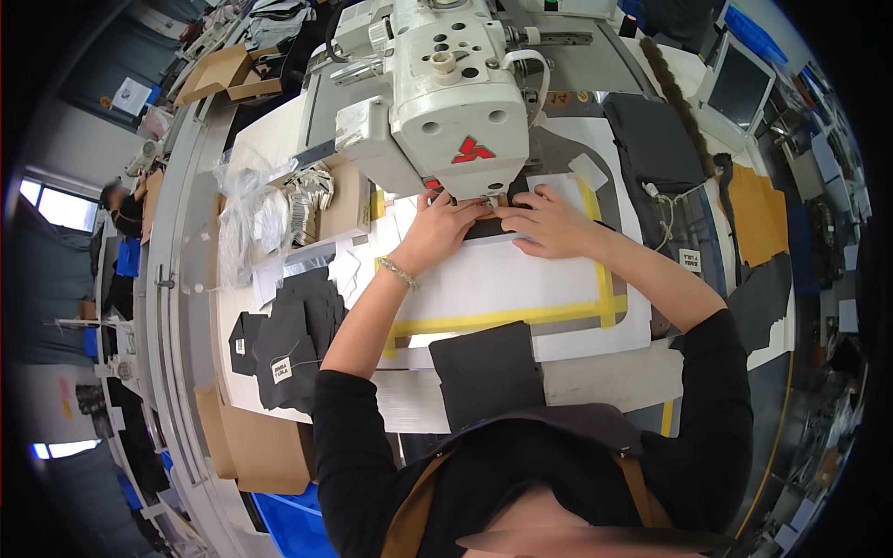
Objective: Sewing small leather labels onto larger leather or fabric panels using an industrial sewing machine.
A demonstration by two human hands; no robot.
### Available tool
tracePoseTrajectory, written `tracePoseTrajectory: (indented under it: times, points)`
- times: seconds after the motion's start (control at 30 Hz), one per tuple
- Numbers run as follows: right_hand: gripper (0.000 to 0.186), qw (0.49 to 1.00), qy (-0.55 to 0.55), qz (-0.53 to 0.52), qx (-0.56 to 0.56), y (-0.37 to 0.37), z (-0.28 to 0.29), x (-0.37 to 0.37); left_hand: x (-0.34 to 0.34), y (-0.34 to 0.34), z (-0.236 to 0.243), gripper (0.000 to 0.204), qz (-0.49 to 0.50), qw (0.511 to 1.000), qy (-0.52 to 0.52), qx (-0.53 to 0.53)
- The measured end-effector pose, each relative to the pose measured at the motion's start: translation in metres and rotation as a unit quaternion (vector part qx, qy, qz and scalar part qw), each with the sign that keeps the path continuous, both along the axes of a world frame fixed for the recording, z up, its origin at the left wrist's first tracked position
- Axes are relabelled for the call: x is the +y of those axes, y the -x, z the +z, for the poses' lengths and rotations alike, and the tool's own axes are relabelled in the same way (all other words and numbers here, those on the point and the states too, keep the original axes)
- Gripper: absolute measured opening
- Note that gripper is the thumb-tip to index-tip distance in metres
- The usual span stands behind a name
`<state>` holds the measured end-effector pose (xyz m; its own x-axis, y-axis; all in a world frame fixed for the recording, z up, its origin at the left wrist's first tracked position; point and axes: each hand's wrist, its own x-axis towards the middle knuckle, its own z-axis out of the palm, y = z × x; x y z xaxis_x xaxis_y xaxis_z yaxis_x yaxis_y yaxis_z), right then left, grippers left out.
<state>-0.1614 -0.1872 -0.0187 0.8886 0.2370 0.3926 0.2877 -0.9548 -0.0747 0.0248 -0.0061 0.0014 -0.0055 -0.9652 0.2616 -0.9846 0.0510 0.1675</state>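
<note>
My left hand [435,232] lies on the work below the head of a white sewing machine [456,102], fingers stretched toward the needle area. From the other side my right hand [549,223] reaches in, its fingers spread. Between the two hands a small dark fabric piece [482,229] sits at the needle area, and the fingertips of both hands touch it. Machine parts and fingers hide some of it. Under my hands is a white sheet [493,284] edged with yellow tape. A dark fabric panel [488,372] lies at the table's near edge, in front of my body.
Dark fabric pieces with a white label [296,344] are stacked at left. Behind them stand a box of small labels [344,200] and clear plastic bags [246,209]. On the right are folded black fabric [656,139], yellow-brown fabric [758,214] and a screen [739,86].
</note>
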Motion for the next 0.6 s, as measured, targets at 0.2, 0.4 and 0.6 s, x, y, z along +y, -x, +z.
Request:
tracePoseTrajectory:
  times: [0.2, 0.4, 0.6]
  points:
    - [0.026, 0.995, -0.034, 0.054, -0.073, -0.012, 0.007, -0.01, -0.006, -0.013, -0.008, 0.035, 0.019, 0.999, 0.04, 0.028]
    - [0.014, 0.991, -0.092, 0.044, -0.089, -0.012, 0.004, -0.013, -0.01, -0.019, -0.015, 0.033, 0.059, 0.996, -0.068, 0.019]
    - [0.018, 0.99, -0.096, 0.059, -0.085, -0.01, 0.005, -0.012, -0.009, -0.013, -0.01, 0.035, 0.052, 0.996, -0.01, 0.071]
